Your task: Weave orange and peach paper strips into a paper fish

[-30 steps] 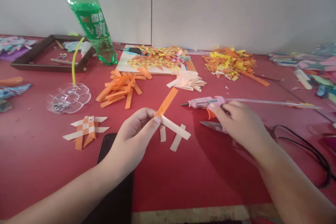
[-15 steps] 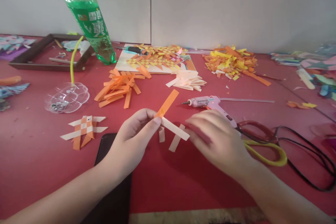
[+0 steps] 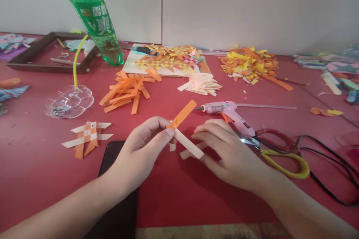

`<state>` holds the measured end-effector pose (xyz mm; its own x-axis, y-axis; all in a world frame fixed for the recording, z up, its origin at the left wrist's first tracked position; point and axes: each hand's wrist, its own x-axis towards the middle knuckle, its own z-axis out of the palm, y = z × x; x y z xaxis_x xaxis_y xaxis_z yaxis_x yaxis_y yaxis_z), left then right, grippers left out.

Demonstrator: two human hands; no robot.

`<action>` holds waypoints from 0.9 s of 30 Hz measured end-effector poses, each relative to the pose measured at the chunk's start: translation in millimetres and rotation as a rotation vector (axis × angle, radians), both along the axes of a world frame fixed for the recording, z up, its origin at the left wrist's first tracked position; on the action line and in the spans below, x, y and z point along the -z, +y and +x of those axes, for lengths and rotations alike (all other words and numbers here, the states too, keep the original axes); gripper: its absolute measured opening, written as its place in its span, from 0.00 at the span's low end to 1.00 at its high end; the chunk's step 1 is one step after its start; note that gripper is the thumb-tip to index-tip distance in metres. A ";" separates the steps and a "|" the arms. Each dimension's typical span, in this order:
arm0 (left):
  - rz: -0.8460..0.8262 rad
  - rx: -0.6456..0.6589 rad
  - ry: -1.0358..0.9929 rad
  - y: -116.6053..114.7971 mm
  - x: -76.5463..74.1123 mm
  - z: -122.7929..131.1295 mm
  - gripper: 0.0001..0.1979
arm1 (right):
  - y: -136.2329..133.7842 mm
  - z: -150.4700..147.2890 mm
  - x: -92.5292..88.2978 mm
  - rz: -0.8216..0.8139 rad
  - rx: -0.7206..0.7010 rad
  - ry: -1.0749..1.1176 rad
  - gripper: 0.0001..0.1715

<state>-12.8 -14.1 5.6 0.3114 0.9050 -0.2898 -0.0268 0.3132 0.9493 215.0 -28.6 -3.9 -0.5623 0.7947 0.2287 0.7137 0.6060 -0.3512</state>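
Thumb and fingers of my left hand point(image 3: 150, 140) pinch an orange paper strip point(image 3: 185, 112) where it crosses a cream strip point(image 3: 189, 143). The orange one points up and to the right, the cream one down and to the right. My right hand point(image 3: 221, 145) is by the cream strip's lower end, fingers bent and parted; its thumb is near that end. Another pale strip point(image 3: 187, 154) lies behind, partly hidden by the right fingers. On the left, a woven orange and cream paper fish point(image 3: 90, 134) rests on the red table point(image 3: 42, 168).
Orange strips point(image 3: 126, 91) and cream strips point(image 3: 202, 83) lie beyond my hands. A pink glue gun point(image 3: 224, 108) and yellow-handled scissors point(image 3: 297, 173) are at right. A green bottle point(image 3: 98, 22), a clear dish point(image 3: 80, 101) and a dark frame point(image 3: 28, 68) stand left. A black phone-like slab point(image 3: 123, 209) is below.
My right hand has come slightly closer to the strips, its fingers now covering part of the rear pale strip. The held orange strip has shifted slightly right and down.
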 end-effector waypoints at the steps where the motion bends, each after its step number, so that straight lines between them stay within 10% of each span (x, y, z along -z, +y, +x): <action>1: -0.010 -0.002 -0.011 0.0 0.2 -0.4 0.09 | 0.6 2.9 -0.6 0.014 -0.007 -0.017 0.12; 27: -0.041 0.240 -0.242 -2.3 -7.1 0.4 0.07 | -7.0 -1.2 -10.0 -0.167 0.164 0.420 0.04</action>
